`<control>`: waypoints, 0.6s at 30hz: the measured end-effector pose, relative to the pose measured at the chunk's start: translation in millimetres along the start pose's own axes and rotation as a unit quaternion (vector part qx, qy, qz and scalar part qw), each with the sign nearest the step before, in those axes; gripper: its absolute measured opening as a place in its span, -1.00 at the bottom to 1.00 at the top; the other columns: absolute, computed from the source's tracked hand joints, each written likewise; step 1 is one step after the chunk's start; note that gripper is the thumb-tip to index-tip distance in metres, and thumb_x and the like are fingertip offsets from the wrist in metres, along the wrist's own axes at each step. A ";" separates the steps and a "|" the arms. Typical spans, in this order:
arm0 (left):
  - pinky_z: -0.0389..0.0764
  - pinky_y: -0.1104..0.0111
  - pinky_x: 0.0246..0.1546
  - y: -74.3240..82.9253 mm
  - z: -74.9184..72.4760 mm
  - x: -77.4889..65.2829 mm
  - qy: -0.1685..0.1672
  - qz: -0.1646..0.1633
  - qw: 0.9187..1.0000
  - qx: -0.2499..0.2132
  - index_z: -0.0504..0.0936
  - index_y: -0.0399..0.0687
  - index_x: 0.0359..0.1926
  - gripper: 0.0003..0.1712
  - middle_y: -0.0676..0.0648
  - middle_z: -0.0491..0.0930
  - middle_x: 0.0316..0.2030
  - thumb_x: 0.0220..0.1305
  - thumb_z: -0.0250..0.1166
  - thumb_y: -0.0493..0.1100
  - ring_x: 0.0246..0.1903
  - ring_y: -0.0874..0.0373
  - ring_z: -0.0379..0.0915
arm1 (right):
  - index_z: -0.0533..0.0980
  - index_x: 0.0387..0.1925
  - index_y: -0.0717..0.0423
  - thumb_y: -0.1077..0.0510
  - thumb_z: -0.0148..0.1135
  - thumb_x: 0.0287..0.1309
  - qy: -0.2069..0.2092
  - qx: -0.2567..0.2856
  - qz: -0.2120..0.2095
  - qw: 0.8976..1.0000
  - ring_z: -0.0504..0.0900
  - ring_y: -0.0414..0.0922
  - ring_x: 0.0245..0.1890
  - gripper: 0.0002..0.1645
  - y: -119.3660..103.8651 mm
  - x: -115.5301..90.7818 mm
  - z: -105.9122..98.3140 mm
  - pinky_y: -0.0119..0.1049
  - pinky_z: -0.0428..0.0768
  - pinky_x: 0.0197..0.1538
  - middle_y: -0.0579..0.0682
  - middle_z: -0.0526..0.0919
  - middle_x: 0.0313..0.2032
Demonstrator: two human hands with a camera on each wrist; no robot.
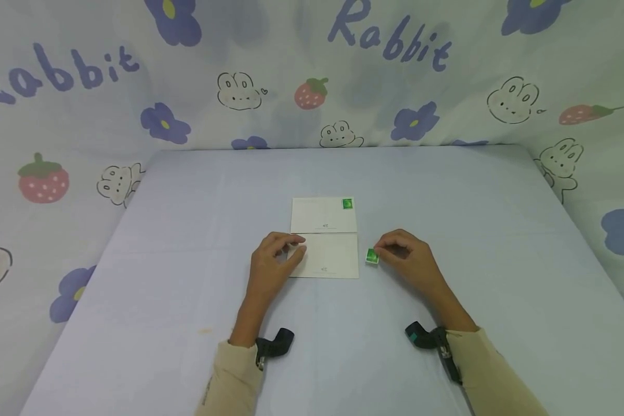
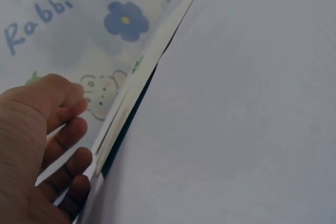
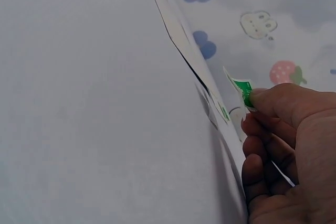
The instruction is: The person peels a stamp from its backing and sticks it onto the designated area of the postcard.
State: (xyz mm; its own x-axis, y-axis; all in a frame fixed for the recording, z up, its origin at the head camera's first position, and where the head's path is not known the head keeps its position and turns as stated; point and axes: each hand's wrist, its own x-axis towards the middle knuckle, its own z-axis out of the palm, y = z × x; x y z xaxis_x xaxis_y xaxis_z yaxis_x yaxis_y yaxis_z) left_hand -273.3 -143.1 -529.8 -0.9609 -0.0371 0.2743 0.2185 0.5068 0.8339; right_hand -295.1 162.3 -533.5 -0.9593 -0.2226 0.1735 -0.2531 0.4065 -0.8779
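Two white postcards lie one above the other at the table's middle. The far postcard point(image 1: 317, 215) bears a green stamp point(image 1: 347, 203) in its upper right corner. On the near postcard point(image 1: 335, 252) only small print shows, low in the middle. My left hand point(image 1: 272, 261) hovers at the near card's left edge, thumb and fingers apart, with nothing between them. Just right of that card, my right hand point(image 1: 409, 255) pinches a green, white-edged stamp point(image 3: 243, 88) between thumb and forefinger. The thumb covers part of this stamp, which looks bent in the right wrist view.
A white cloth covers the table point(image 1: 478, 202). Behind and along both sides hangs a curtain point(image 1: 286, 34) printed with rabbits, strawberries and flowers. Black wrist cameras point(image 1: 281, 342) sit at both sleeve cuffs.
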 end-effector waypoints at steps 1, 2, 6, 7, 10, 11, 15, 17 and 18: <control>0.48 0.29 -0.21 0.8 0.2 -0.8 -0.001 -0.001 1.000 -0.001 0.77 0.06 -0.13 -0.82 0.07 0.59 -0.19 0.23 0.46 -0.16 -0.20 0.17 0.47 | 0.69 -0.27 -0.05 0.02 0.43 0.21 0.000 0.000 -0.002 1.000 0.58 -0.18 -0.09 -0.87 -0.1 -0.8 0.3 -0.40 0.53 0.00 -0.18 0.66 -0.17; 0.49 0.29 -0.21 1.6 0.4 -1.7 -0.001 -0.003 1.000 -0.002 0.77 0.06 -0.13 -0.82 0.07 0.59 -0.19 0.23 0.46 -0.16 -0.20 0.17 0.47 | 0.69 -0.27 -0.04 0.04 0.43 0.21 0.002 0.001 -0.004 1.000 0.58 -0.18 -0.10 -0.88 -0.3 -1.6 0.7 -0.40 0.53 -0.01 -0.17 0.66 -0.17; 0.50 0.27 -0.21 5.3 1.2 -4.8 -0.003 -0.007 1.000 -0.002 0.77 0.08 -0.13 -0.82 0.09 0.59 -0.19 0.23 0.45 -0.16 -0.20 0.18 0.47 | 0.69 -0.27 0.01 0.11 0.44 0.20 0.005 0.002 -0.012 1.000 0.58 -0.17 -0.11 -0.91 -0.6 -3.4 2.1 -0.41 0.53 -0.03 -0.14 0.66 -0.17; 0.50 0.28 -0.19 5.9 1.6 -5.6 -0.002 -0.007 1.000 -0.001 0.77 0.09 -0.13 -0.82 0.09 0.59 -0.19 0.23 0.45 -0.15 -0.19 0.18 0.47 | 0.69 -0.27 0.03 0.13 0.44 0.19 0.007 0.003 -0.013 1.000 0.58 -0.17 -0.11 -0.91 -1.0 -3.7 2.5 -0.40 0.53 -0.04 -0.12 0.67 -0.17; 0.49 0.27 -0.15 8.3 2.9 -8.1 -0.001 -0.004 1.000 -0.001 0.77 0.10 -0.12 -0.82 0.10 0.59 -0.18 0.23 0.45 -0.15 -0.17 0.18 0.46 | 0.69 -0.27 0.09 0.21 0.43 0.19 0.011 -0.002 -0.010 1.000 0.57 -0.14 -0.12 -0.93 -5.6 -5.9 2.9 -0.35 0.54 -0.04 -0.08 0.67 -0.17; 0.50 0.27 -0.14 9.1 3.3 -9.0 0.000 -0.002 1.000 -0.002 0.77 0.10 -0.12 -0.82 0.10 0.59 -0.18 0.23 0.45 -0.15 -0.17 0.19 0.47 | 0.69 -0.27 0.12 0.23 0.43 0.19 0.012 -0.003 -0.008 1.000 0.57 -0.13 -0.13 -0.93 -9.2 -7.2 2.9 -0.34 0.54 -0.05 -0.05 0.67 -0.18; 0.50 0.24 -0.15 14.1 5.2 -13.5 0.001 0.005 1.000 -0.008 0.77 0.11 -0.13 -0.82 0.12 0.59 -0.17 0.23 0.45 -0.16 -0.16 0.19 0.47 | 0.67 -0.28 0.21 0.31 0.40 0.18 0.009 -0.003 -0.004 1.000 0.56 -0.13 -0.16 -0.94 -32.4 -13.6 0.6 -0.33 0.54 -0.08 0.03 0.67 -0.19; 0.51 0.24 -0.18 17.4 6.3 -15.6 -0.002 0.009 1.000 -0.010 0.77 0.11 -0.13 -0.82 0.13 0.60 -0.17 0.23 0.45 -0.17 -0.16 0.19 0.47 | 0.67 -0.29 0.25 0.33 0.40 0.18 0.007 -0.003 -0.007 1.000 0.56 -0.15 -0.18 -0.94 -43.3 -16.3 -0.7 -0.34 0.54 -0.10 0.05 0.67 -0.19; 0.52 0.24 -0.18 19.1 7.1 -16.7 -0.004 0.010 1.000 -0.010 0.77 0.12 -0.13 -0.82 0.14 0.60 -0.18 0.22 0.45 -0.17 -0.16 0.20 0.48 | 0.67 -0.29 0.26 0.34 0.40 0.18 0.007 -0.005 -0.011 1.000 0.56 -0.16 -0.19 -0.94 -47.1 -17.4 -1.2 -0.34 0.55 -0.11 0.06 0.67 -0.19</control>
State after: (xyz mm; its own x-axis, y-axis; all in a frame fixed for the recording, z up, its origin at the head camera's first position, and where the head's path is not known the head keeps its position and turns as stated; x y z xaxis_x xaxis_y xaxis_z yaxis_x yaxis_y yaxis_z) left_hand -254.3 -126.7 -521.8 -0.9574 -0.0198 0.2881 0.2418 0.4903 0.8373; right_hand -266.6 148.1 -494.7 -0.9553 -0.2193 0.1983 -0.2749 0.4115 -0.8690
